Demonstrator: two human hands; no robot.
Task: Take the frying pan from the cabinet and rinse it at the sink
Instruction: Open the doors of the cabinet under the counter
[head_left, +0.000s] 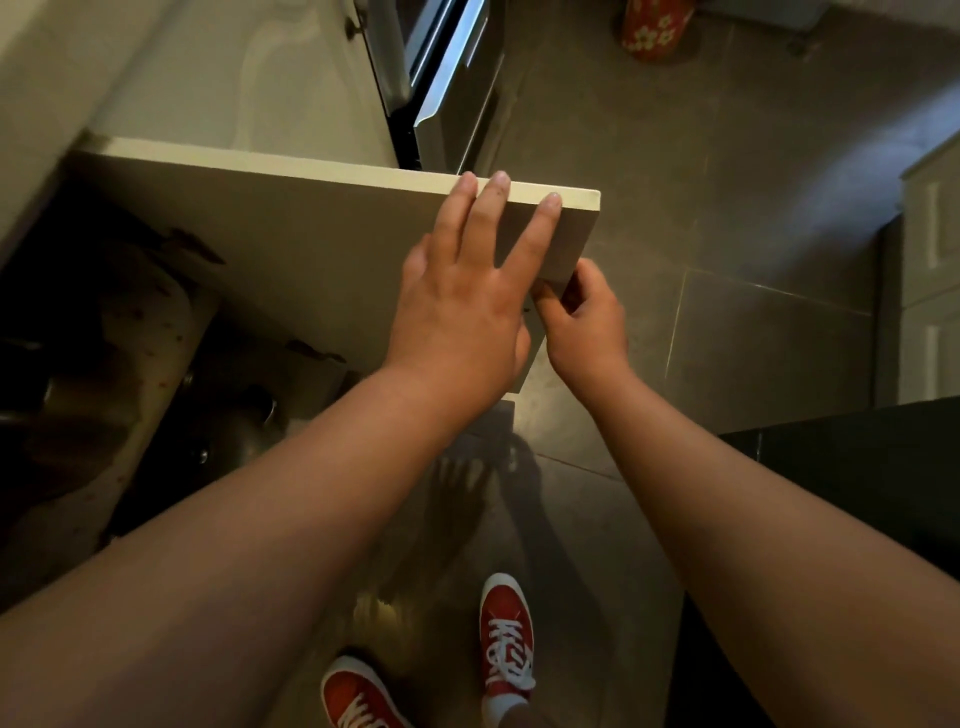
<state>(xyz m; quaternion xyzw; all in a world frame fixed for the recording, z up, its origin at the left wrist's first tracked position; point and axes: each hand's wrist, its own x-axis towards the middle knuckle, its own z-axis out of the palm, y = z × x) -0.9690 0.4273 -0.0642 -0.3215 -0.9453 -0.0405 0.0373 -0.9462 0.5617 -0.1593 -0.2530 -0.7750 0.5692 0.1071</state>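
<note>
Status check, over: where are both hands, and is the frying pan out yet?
Left hand flat on open cabinet door, fingers over its top edge. Right hand gripping door's outer edge. Frying pan not identifiable; cabinet interior dark, metal cookware inside. Nothing held.

Dark grey floor tiles (727, 218) with pale grout lines fill the middle and right of the view. At 6 o'clock stand two red sneakers with white laces, the left sneaker (358, 699) lower and partly cut off by the bottom edge, the right sneaker (506, 642) just beside it, toward 5 o'clock. At 12 o'clock a steel oven (441, 78) with a long bar handle sits against pale cupboard fronts. Toward 1 o'clock a red container (655, 28) printed with pale flowers stands on the floor, its top out of frame. At 3 o'clock a white panelled door (932, 270) shows at the edge, and below it, around 4 o'clock, a black counter (857, 431).
</note>
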